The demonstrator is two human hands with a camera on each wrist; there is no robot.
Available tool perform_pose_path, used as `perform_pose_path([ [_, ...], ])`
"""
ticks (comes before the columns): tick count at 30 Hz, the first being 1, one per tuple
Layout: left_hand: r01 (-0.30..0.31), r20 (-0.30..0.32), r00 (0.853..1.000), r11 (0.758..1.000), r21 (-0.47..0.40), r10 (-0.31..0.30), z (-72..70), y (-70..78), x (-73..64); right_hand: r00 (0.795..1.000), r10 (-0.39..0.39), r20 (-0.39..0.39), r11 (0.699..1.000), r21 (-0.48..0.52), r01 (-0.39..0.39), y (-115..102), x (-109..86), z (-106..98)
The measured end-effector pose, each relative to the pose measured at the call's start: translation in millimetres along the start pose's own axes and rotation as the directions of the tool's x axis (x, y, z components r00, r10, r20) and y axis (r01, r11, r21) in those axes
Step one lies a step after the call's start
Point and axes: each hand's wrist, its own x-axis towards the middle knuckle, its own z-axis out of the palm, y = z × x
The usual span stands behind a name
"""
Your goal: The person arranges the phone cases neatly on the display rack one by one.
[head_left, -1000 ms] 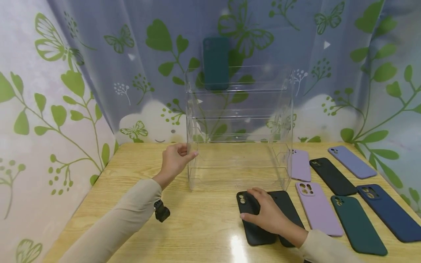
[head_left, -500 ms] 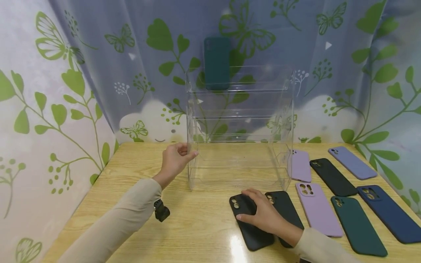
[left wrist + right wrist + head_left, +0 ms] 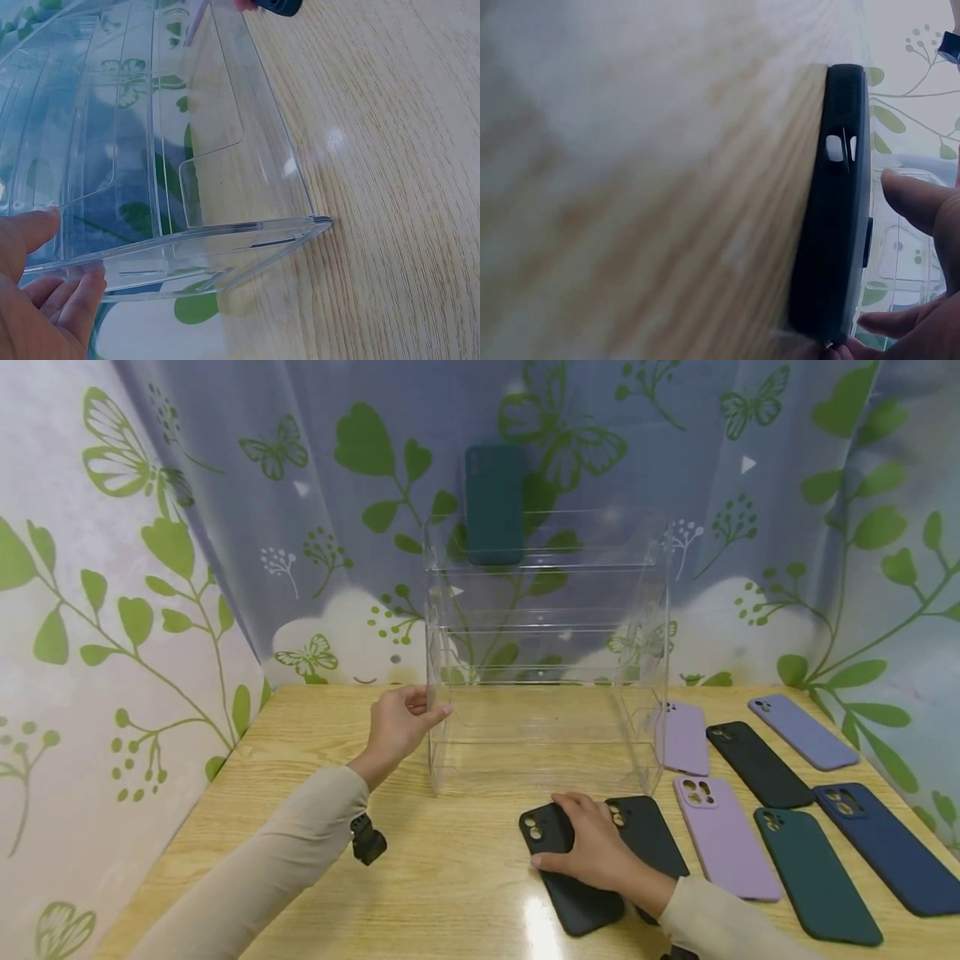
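A clear acrylic tiered display rack stands upright on the table. My left hand pinches the rack's left side panel, thumb inside and fingers outside; the left wrist view shows the same grip on the clear panel. My right hand spans a black phone case lying in front of the rack, thumb at its left edge and fingers over the top. In the right wrist view the case shows its end with a port cutout. Another black phone case lies right beside it, partly hidden by the hand.
A teal phone case stands on the rack's top tier. To the right lie several more cases, among them a purple one, a dark green one and a navy one. A patterned curtain hangs behind.
My right hand has slid the black phone case left and slightly toward me, uncovering the camera holes of the black case beside it. The left hand and rack have stayed still.
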Motion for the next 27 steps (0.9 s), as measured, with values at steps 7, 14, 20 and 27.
perform_pose_path([
  [7, 0.0, 0.003, 1.0, 1.0, 0.001, 0.0, 0.2, 0.2, 0.1, 1.0, 0.019, 0.001, 0.999, -0.037, -0.019, -2.3, 2.5, 4.0],
  [14, 0.002, 0.002, 1.0, 1.0, -0.006, -0.002, 0.0, -0.3, 0.9, 0.998, 0.059, 0.023, 0.998, -0.03, -0.058, -8.9, 4.6, 5.2],
  [20, -0.001, 0.005, 1.0, 1.0, -0.013, 0.001, 0.1, 0.6, 1.5, 0.996, 0.079, 0.028, 0.996, -0.037, -0.078, -17.2, 4.0, -0.8],
  [27, 0.0, 0.001, 1.0, 1.0, -0.007, 0.0, -0.1, 0.3, 0.9, 0.999, 0.038, -0.006, 0.999, 0.002, -0.038, -30.2, 3.3, -20.9],
])
